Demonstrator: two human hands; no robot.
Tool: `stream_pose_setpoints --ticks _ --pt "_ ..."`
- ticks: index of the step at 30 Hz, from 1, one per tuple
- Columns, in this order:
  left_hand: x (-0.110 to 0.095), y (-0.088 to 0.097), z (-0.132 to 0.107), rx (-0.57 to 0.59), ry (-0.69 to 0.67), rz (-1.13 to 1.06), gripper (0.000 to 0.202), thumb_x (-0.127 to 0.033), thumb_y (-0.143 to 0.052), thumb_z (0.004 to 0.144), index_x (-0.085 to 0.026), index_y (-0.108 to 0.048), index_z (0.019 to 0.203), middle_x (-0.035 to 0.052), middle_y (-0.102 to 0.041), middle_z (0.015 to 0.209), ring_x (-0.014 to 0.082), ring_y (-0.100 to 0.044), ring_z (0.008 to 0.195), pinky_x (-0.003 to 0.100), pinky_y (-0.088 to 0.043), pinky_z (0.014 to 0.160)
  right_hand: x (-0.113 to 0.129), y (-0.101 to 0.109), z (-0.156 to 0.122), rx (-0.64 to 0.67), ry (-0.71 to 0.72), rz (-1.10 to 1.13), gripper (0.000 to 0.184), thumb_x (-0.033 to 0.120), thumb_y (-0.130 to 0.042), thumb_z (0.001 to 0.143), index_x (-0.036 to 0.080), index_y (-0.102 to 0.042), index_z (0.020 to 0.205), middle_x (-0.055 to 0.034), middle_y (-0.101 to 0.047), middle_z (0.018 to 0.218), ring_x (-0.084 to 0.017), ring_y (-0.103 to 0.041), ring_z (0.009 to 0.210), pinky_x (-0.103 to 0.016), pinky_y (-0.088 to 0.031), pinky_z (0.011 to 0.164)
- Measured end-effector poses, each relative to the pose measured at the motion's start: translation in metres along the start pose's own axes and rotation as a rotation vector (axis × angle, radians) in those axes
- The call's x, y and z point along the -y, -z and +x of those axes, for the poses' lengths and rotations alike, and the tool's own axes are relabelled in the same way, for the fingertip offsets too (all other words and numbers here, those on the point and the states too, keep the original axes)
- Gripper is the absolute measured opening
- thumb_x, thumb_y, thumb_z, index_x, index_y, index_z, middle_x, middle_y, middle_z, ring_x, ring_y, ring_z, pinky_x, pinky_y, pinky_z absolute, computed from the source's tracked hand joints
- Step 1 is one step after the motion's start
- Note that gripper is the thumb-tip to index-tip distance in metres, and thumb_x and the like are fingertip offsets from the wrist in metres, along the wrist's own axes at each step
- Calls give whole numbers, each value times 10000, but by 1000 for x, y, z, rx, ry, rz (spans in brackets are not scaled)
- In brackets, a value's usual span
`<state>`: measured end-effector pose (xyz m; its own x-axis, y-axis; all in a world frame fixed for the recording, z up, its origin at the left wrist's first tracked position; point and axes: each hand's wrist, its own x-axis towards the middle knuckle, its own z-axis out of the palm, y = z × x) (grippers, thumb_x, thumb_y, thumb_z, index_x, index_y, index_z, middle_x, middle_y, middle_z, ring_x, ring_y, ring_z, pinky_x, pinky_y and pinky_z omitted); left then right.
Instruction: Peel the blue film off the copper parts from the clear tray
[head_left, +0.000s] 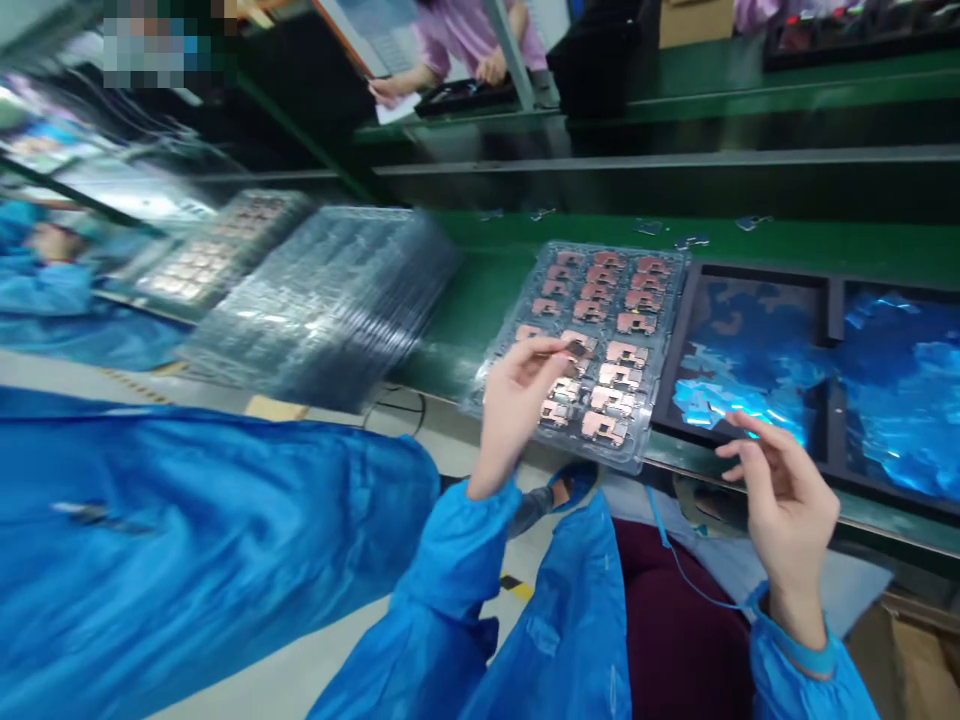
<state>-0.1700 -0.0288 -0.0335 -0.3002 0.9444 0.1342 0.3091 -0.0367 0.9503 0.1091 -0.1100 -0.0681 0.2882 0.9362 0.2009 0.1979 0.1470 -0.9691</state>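
Note:
My left hand (521,395) is over a clear plastic tray (645,445) that holds rows of small copper-coloured circuit boards (619,376). Its thumb and forefinger pinch together at a board in the middle column, with a small dark piece at the fingertips that I cannot make out. My right hand (791,495) hovers at the front edge of a black tray (675,350), fingers half curled and thumb apart, with nothing visible in them. Shiny blue film pieces (720,400) lie in that black tray.
Left of the boards stands a tall stack of clear trays (322,300), and beyond it another filled tray (217,250). Loose flat pieces (690,242) lie along the green bench (495,240). Co-workers sit left and across; a blue-clad person (225,540) is close on my left.

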Motion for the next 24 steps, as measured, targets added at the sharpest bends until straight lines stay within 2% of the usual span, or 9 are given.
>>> stream_pose_setpoints --ticks 2,4,6,8,11,15,20,22,24 --pt "18 41 29 -30 -41 259 216 -345 -735 895 -180 -782 1027 107 -827 1110 261 -776 1034 398 -611 993 -2 1 2 -40 -8 -13 205 313 -689 1041 237 -813 1185 -90 -796 1200 -180 -783 823 -272 -648 598" --pt "37 71 52 46 -36 495 249 -353 -660 908 -170 -788 1018 128 -823 1126 276 -766 1049 395 -595 985 -4 2 4 -37 -8 -24 195 313 -687 1041 234 -814 1167 -86 -795 1183 -175 -775 819 -268 -637 597" --pt "52 88 66 157 -10 632 270 -369 -627 900 -176 -796 982 130 -833 1099 290 -765 1017 388 -593 933 -6 1 6 -12 -6 -31 198 313 -682 1046 240 -814 1174 -83 -789 1194 -169 -768 825 -267 -637 609" --pt "61 93 71 230 7 675 274 -390 -624 889 -190 -802 944 118 -844 1049 295 -763 944 387 -587 877 -8 1 7 17 -5 -34 204 316 -678 1049 248 -814 1186 -81 -782 1209 -165 -764 831 -268 -642 623" --pt "65 93 71 276 -5 703 262 -403 -624 889 -214 -804 916 101 -849 991 302 -747 903 405 -564 892 -12 2 8 40 -8 -40 206 323 -681 1047 261 -819 1186 -79 -779 1217 -170 -764 836 -278 -647 627" --pt "61 93 67 328 -44 748 211 -376 -630 895 -245 -796 882 99 -842 1020 327 -709 1026 470 -488 1043 -14 5 11 40 -21 -46 201 323 -677 1044 274 -829 1167 -86 -781 1213 -191 -767 830 -305 -652 614" --pt "40 93 68 387 -130 898 252 -376 -600 939 -241 -813 958 129 -795 1114 355 -672 1123 496 -447 1092 -8 13 14 -1 -42 -36 178 308 -694 1035 275 -833 1140 -86 -784 1208 -190 -763 826 -295 -643 595" --pt "25 76 79 351 -202 910 303 -389 -559 980 -233 -814 1029 135 -778 1135 351 -674 1103 468 -481 1038 -5 18 14 -49 -47 -28 166 286 -690 1038 269 -834 1118 -86 -786 1194 -181 -753 813 -285 -634 590" --pt "10 39 102 358 -290 872 324 -407 -549 1007 -235 -811 1089 120 -780 1126 337 -680 1064 437 -504 981 -2 22 15 -79 -52 -16 171 264 -679 1043 269 -834 1115 -83 -788 1160 -174 -743 783 -279 -626 576"
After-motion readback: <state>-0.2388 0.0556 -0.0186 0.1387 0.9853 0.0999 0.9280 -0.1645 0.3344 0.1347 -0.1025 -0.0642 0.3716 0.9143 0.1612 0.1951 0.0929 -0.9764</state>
